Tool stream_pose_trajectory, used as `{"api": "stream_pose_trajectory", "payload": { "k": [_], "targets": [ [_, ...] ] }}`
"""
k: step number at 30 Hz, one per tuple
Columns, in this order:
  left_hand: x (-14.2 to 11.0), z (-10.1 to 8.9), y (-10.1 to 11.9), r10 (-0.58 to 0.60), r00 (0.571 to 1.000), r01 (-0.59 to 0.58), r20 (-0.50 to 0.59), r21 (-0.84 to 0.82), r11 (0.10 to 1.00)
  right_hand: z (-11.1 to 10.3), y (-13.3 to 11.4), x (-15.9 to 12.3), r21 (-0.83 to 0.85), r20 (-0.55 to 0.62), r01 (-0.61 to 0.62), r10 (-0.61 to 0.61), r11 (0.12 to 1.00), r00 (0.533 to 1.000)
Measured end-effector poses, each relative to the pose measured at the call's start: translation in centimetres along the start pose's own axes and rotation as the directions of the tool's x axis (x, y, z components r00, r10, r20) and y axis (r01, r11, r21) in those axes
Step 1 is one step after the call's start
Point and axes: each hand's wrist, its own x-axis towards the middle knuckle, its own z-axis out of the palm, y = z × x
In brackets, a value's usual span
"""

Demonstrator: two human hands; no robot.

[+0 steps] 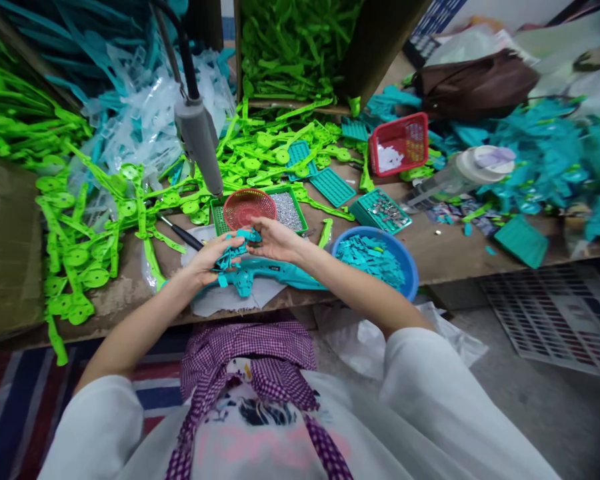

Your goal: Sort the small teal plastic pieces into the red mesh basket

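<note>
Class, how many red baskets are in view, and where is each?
2: a round red basket at the green tray, and a rectangular red basket farther back to the right. Others may be hidden.

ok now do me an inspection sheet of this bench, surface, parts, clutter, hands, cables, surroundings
Surface: brown tabletop, scuffed and crowded
Job's things: small teal pieces; long teal part over white cloth; blue bowl of teal strips
Clutter: loose green parts; brown bag
Hands: left hand holds small teal pieces; right hand at them, grip unclear
Cables: black cable into grey tool
Surroundings: cardboard box, left; white grid, lower right
</note>
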Motion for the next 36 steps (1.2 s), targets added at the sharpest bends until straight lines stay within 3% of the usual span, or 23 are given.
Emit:
{"api": "stream_pose_trajectory", "payload": {
  "k": [4, 9, 14, 18, 24, 28, 33, 36],
  "targets": [
    [-1.0, -0.8, -1.0, -0.057, 0.998, 0.056, 0.026, 0.036, 0.998, 0.5, 2.4, -0.9, 0.037, -0.01, -0.012, 0.013, 0.999, 1.0],
    [-2.2, -1.3, -1.8, -0.077, 0.993, 0.08, 0.094, -0.032, 0.996, 1.3, 4.5, -1.4, 0.118, -0.008, -0.03, 0.031, 0.993, 0.999],
    [-2.9, -1.2, -1.5, -0.071, 0.997, 0.078, 0.043, -0.175, 0.981, 1.8, 5.3, -1.7, 0.395, -0.011, -0.032, 0.04, 0.918, 0.999],
    [-4.1, -1.6, -1.8, -0.048, 0.999, 0.048, 0.004, -0.274, 0.961, 1.5, 6.3, -2.1, 0.482, -0.013, 0.001, 0.006, 0.876, 1.0],
    [-4.6, -2.7, -3.8, -0.101, 0.993, 0.08, -0.063, -0.274, 0.958, 0.9, 7.7, -2.1, 0.443, -0.005, 0.04, -0.042, 0.896, 0.999],
    [-4.2, -2.8, -4.4, -0.06, 0.994, 0.035, -0.089, -0.263, 0.964, 1.0, 7.8, -1.5, 0.376, -0.03, 0.113, -0.109, 0.92, 0.994],
    [-4.1, -2.6, -4.2, -0.007, 0.991, -0.028, -0.136, -0.254, 0.967, 1.7, 5.7, -0.1, 0.219, -0.093, 0.259, -0.244, 0.941, 0.965],
    [-4.0, -2.3, -4.1, -0.003, 0.989, -0.033, -0.147, -0.245, 0.969, 2.2, 4.0, 0.7, 0.12, -0.072, 0.335, -0.329, 0.934, 0.942]
  ]
}}
